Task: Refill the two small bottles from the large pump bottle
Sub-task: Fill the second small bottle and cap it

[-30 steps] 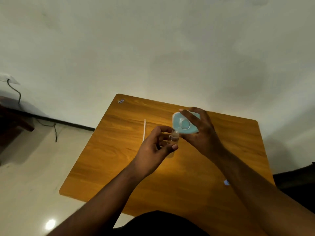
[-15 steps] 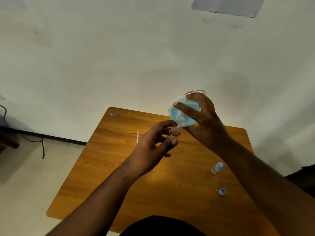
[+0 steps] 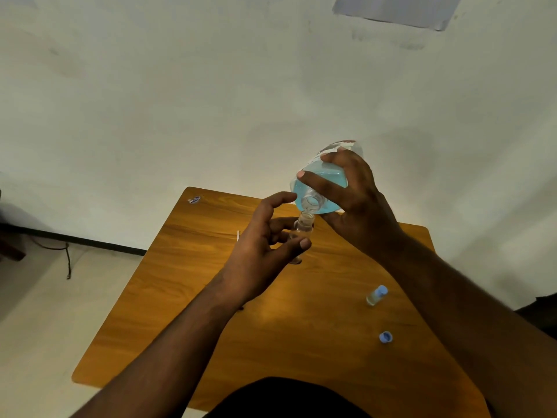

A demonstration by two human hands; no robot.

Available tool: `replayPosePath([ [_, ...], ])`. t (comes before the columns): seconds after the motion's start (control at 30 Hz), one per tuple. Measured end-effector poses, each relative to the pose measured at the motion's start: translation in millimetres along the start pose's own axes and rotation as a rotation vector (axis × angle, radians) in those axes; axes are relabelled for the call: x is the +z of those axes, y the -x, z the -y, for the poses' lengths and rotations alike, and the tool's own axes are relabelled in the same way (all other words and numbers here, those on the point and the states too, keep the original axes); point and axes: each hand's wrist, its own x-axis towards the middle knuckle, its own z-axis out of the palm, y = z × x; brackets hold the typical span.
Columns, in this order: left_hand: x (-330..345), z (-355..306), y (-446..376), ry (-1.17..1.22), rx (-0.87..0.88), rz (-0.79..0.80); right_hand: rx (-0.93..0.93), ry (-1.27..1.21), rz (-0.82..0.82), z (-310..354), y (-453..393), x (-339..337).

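Note:
My right hand point(image 3: 358, 206) grips the large clear bottle point(image 3: 324, 188) of blue liquid, tipped steeply with its open neck pointing down; no pump is on it. Just under that neck my left hand point(image 3: 265, 251) holds a small clear bottle point(image 3: 301, 227) upright, uncapped, between thumb and fingers. The two mouths nearly touch. A second small bottle point(image 3: 376, 295) with a blue cap stands on the wooden table point(image 3: 187, 267) at the right. A loose blue cap point(image 3: 385, 337) lies nearer me.
A thin white stick point(image 3: 237, 235) lies on the table behind my left hand, mostly hidden. A small wrapper scrap point(image 3: 194, 200) sits at the far left corner. A white wall stands close behind the table; a cable trails on the floor at left.
My right hand has raised and tipped the large bottle more steeply over the small one. My view has risen, bringing the capped small bottle and loose cap into sight.

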Motion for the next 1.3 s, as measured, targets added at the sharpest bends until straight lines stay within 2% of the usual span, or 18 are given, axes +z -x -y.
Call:
replayPosePath([
  [1.3,-0.5,-3.5,4.6,-0.093,0.067,0.022,-0.072,0.119,0.008,0.5,0.2,-10.0],
])
